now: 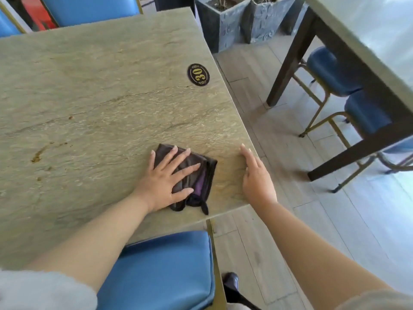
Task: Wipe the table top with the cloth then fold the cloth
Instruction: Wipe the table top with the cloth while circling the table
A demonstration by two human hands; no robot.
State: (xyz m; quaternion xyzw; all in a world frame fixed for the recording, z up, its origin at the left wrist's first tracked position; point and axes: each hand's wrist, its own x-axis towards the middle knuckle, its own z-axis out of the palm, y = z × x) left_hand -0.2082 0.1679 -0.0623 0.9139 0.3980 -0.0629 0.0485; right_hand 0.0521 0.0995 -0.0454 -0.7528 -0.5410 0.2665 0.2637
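Note:
A dark cloth (202,175) with a purple patch lies bunched near the front right corner of the stone-patterned table top (100,86). My left hand (167,177) presses flat on the cloth with its fingers spread. My right hand (254,175) rests open on the table's right edge, a little to the right of the cloth and apart from it. Brown stains (41,153) mark the table to the left of the cloth.
An oval number plate reading 30 (198,74) sits near the table's right edge. A blue chair (161,271) stands in front below me, and another blue chair (89,7) stands at the far side. Two grey planters (223,23) and a second table (368,52) with blue chairs are to the right.

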